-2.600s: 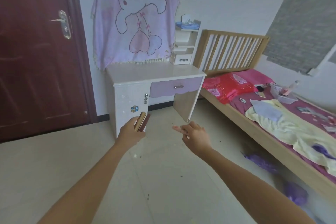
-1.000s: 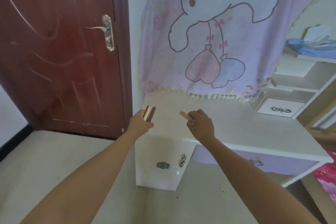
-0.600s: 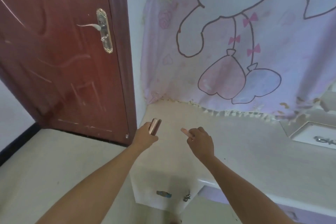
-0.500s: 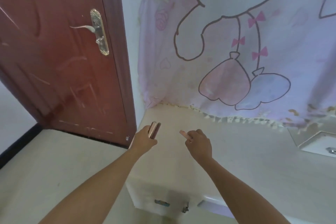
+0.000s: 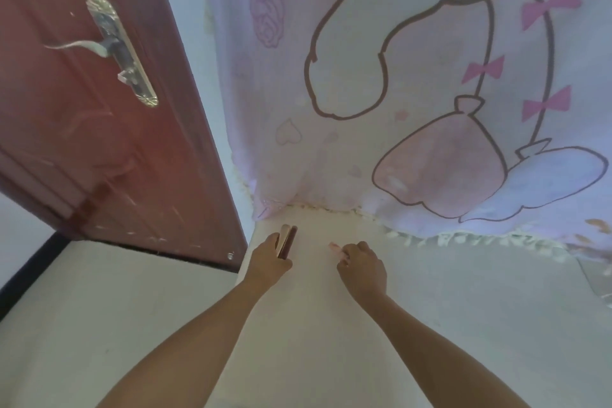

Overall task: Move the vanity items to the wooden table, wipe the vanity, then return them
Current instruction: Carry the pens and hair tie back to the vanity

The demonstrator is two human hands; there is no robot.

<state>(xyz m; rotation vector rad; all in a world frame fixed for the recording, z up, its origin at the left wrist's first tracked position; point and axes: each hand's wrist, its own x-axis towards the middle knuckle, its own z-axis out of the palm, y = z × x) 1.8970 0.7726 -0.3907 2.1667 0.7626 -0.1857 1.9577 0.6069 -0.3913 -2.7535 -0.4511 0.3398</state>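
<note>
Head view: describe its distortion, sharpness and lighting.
Head view: wide-angle distortion leans the door and stretches both forearms toward the bottom corners. Head view: soft overall; the flat brown item in the left hand shows no detail, and the pink bit by the right hand is unidentifiable. Head view: flat, even light, a dull shine on the door handle, no hard shadows on the vanity top.

One camera (worn on the head) looks forward and down, close over the desk [image 5: 331, 334]. It faces the hanging cloth [image 5: 430, 76] at 12 o'clock; the door [image 5: 82, 126] is at 10 o'clock.
</note>
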